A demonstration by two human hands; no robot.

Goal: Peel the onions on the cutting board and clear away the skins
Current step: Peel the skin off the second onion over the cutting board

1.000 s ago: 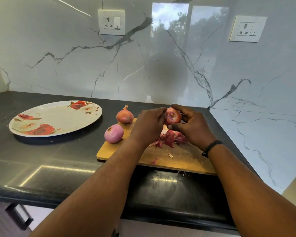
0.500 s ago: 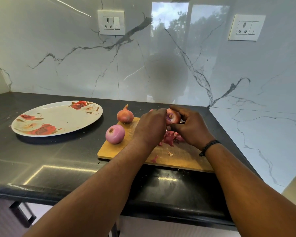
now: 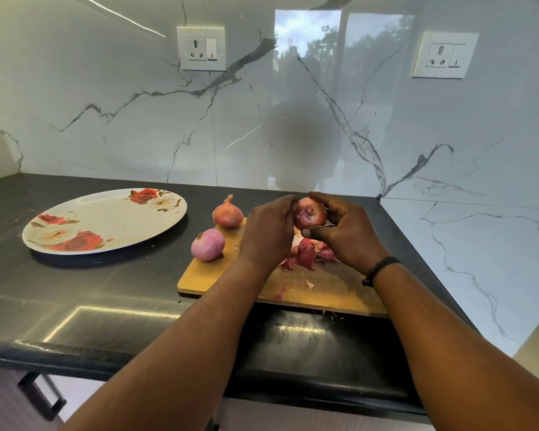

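Wooden cutting board [image 3: 330,290]: landmark, lying on a black counter [image 3: 106,287].
Change from half a second ago: held onion [image 3: 310,213] turned, its cut end now facing the camera; both hands keep their grip above the board's far half.
Loose skin scraps [image 3: 308,284]: on the board's near part.
Skins pile [image 3: 307,255]: mid-board, directly under the hands.
Left hand [image 3: 269,233]: fingers curled, fingertips on the held onion's left side.
Right hand [image 3: 347,233]: fingers wrapped over the top, thumb beneath.
Peeled onion [image 3: 208,245]: on the board's left edge.
Unpeeled onion [image 3: 227,214]: at the board's far left corner.
Floral plate [image 3: 106,219]: left of the board, well apart.
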